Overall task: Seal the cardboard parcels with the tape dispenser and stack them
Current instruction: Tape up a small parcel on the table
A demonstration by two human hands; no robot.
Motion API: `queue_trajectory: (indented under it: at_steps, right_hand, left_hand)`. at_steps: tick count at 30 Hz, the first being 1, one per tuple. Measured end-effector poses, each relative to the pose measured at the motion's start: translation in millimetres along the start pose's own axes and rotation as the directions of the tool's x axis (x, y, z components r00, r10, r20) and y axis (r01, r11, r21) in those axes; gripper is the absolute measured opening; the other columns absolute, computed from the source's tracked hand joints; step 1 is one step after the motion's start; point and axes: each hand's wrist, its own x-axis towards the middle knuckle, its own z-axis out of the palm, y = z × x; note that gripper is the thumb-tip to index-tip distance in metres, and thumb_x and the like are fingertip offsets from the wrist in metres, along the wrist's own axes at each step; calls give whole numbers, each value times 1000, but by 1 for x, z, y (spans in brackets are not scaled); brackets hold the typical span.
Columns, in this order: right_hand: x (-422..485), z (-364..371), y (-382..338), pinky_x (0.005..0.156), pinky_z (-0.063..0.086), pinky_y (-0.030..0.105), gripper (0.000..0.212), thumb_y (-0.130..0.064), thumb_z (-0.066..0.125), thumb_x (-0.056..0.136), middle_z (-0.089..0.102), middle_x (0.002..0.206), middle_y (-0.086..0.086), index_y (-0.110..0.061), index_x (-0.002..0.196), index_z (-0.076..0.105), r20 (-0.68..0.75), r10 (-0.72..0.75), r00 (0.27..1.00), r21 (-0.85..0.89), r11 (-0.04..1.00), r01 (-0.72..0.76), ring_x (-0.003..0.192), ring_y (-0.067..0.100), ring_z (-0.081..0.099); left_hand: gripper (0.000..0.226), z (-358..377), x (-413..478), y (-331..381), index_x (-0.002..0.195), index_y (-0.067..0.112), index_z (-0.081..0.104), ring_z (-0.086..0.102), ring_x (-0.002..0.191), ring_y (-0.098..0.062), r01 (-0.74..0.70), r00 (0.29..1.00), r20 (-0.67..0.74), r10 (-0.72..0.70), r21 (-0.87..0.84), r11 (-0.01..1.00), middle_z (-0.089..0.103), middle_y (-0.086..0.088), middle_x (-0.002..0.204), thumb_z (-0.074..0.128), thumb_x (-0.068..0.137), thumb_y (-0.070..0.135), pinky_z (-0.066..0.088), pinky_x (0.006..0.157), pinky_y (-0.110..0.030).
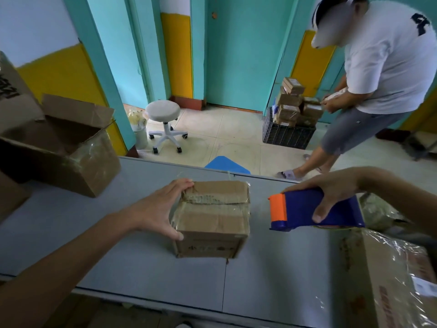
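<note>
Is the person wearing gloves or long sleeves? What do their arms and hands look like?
No gloves and no long sleeves. The left hand and the right hand are bare, with plain unpainted thumbnails. Both forearms are bare as far as the picture shows. No watch, ring, bracelet or marking shows on either one.

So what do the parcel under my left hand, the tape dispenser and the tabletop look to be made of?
The parcel is brown corrugated cardboard, matte and creased. Fluting shows along its crushed top flap, and glossy clear tape lies wrinkled over it. The tape dispenser looks like moulded plastic: a smooth blue body with an orange front piece. The table has grey, smooth, faintly shiny panels with a seam. It could be laminate or painted metal; I cannot tell which.
</note>
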Motion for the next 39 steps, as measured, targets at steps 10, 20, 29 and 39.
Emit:
queue_trajectory:
  at_steps: [10,20,29,39]
  right_hand:
    - [32,19,-11,92,50,35,74,-32,74,78,48,120,-17,-52,130,25,44,-51,998,-53,997,53,109,13,52]
    - [20,8,-12,89,52,31,75,-36,74,77,51,111,-22,-54,130,24,10,-62,998,-63,996,63,101,9,56]
    - [51,21,-36,92,47,34,78,-35,71,81,46,122,-14,-45,142,23,-26,-101,995,-29,995,100,108,12,49]
    - [78,53,-43,92,46,38,86,-34,72,80,42,143,-2,-40,146,17,-213,-146,966,-110,986,125,122,24,46]
  left_hand:
    - [140,-13,39,99,144,20,-24,-34,135,-27,-67,995,102,24,446,893,-30,-9,151,66,53,77,-14,111,-56]
    - [124,-4,56,92,146,28,-11,12,138,-25,-135,989,100,104,386,912,7,-2,150,74,60,58,19,111,-53]
    - [92,9,48,83,141,51,15,-6,141,-19,-158,987,52,149,295,942,0,-3,152,69,66,53,-6,113,-53]
    - [66,17,51,78,123,40,41,-2,140,-21,-165,981,-44,189,327,931,4,-5,150,63,64,60,-3,112,-58]
